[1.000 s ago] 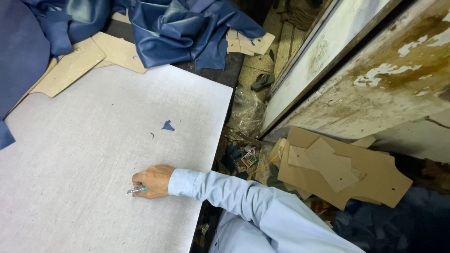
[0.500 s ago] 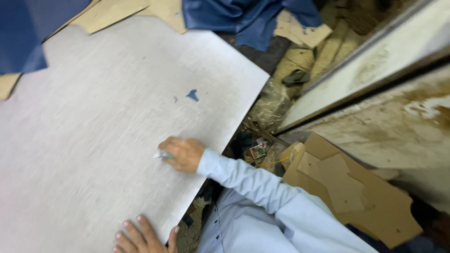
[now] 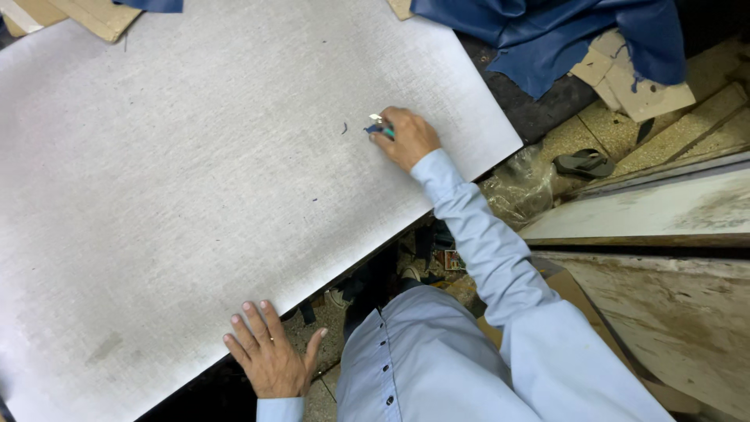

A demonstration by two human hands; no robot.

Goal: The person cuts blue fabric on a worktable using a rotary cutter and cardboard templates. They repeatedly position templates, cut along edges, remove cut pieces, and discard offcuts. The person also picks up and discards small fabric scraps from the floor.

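Hands at two edges of a pale grey worktop (image 3: pixel 195 195) that fills most of the frame; right hand (image 3: pixel 408 137), right of centre in the upper half, has its grip closed round a small teal-handled tool (image 3: pixel 380 127) whose pale tip points left and rests on the surface, with a small blue scrap (image 3: pixel 369 129) just at that tip; a thin dark sliver (image 3: pixel 344 127) lies a little further left. Left hand (image 3: pixel 269 355) sits low in the frame at the near edge of the worktop — fingers spread flat, palm down, grip apart and holding nothing; both sleeves are light blue, as is the buttoned shirt (image 3: pixel 422 359) at the bottom centre. Blue leather (image 3: pixel 547 39) is heaped at the upper right, partly over tan cardboard pieces (image 3: pixel 633 82); more cardboard (image 3: pixel 86 16) shows at the upper left corner. Right of the worktop, on the tiled floor, lie a crumpled clear plastic bag (image 3: pixel 523 187) and a dark sandal (image 3: pixel 584 162); a worn whitish board (image 3: pixel 648 211) runs along the right side.
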